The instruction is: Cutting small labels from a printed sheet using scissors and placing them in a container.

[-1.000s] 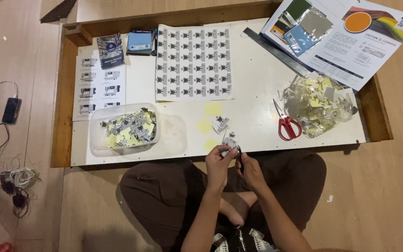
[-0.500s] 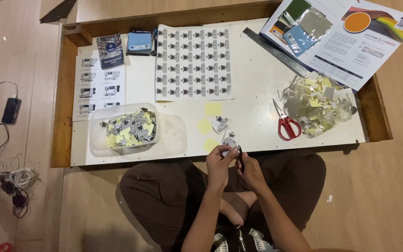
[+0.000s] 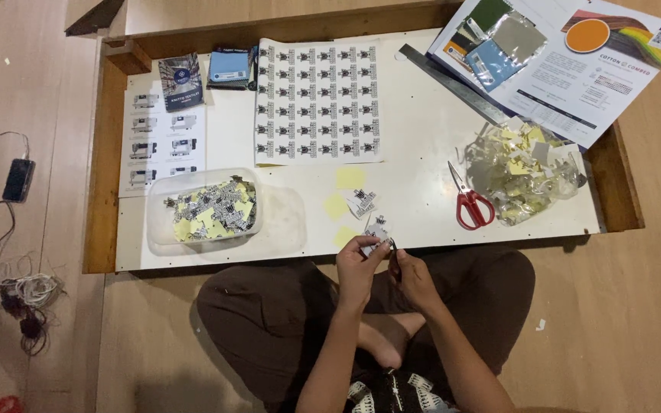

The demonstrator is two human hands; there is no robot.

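Nothing has visibly shifted since a second ago: both hands remain at the table's point(image 3: 422, 191) near edge. Left hand point(image 3: 359, 268) pinches a small printed sticker point(image 3: 376, 243); right hand point(image 3: 413, 277) is closed around something dark beside it. Scissors point(image 3: 468, 203) lie apart.

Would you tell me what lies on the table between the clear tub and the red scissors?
Head view: yellow squares and a small printed sticker between tub and scissors.
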